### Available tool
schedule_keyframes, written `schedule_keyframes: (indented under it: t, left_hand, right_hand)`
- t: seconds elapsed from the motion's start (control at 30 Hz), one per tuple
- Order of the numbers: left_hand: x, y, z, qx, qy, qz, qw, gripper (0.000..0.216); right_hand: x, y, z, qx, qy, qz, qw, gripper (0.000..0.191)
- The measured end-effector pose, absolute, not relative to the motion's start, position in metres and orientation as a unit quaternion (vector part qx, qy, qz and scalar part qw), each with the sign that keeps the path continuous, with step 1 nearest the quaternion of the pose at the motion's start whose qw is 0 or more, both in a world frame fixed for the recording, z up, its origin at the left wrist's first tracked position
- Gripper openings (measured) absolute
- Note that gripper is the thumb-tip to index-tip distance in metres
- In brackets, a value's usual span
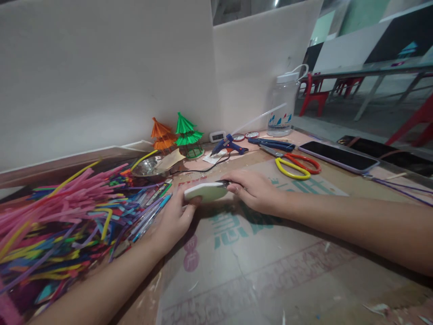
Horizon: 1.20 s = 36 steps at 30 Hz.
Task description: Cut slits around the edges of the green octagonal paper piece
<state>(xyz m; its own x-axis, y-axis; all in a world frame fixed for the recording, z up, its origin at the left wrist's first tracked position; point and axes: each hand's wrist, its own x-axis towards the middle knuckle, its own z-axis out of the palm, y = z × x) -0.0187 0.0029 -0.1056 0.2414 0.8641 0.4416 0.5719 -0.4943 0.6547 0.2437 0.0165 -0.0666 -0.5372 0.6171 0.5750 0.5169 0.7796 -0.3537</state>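
Observation:
My left hand (177,216) is closed on the left edge of a flat, rounded, pale green and white object (207,192), with the thumb underneath. At the object's right end, my right hand (253,189) pinches a small dark part. What kind of thing it is, I cannot make out. Both hands hold it above a board (246,266) with printed green characters, covered in clear plastic. Just left of my left hand lie several pens (149,221). Beyond the hands is a blue glue gun (226,145) with a long clear stick in its back.
Bundles of colourful pipe cleaners (64,216) cover the left side. Behind them are a metal bowl (144,168) and two small tree-like crafts, orange (162,135) and green (187,135). Pliers (270,144), scissors (294,164), a phone (338,155) and a bottle (281,106) lie or stand right.

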Motion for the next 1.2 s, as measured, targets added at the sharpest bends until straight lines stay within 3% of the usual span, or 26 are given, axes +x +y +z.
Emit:
schedule_keyframes:
  t: [1.2]
  left_hand:
    - [-0.0185,0.0054,-0.1079,0.768,0.466,0.405,0.17,0.032]
  right_hand:
    - [0.2437,0.019,-0.0691,-0.358,-0.858,0.093,0.357,0.03]
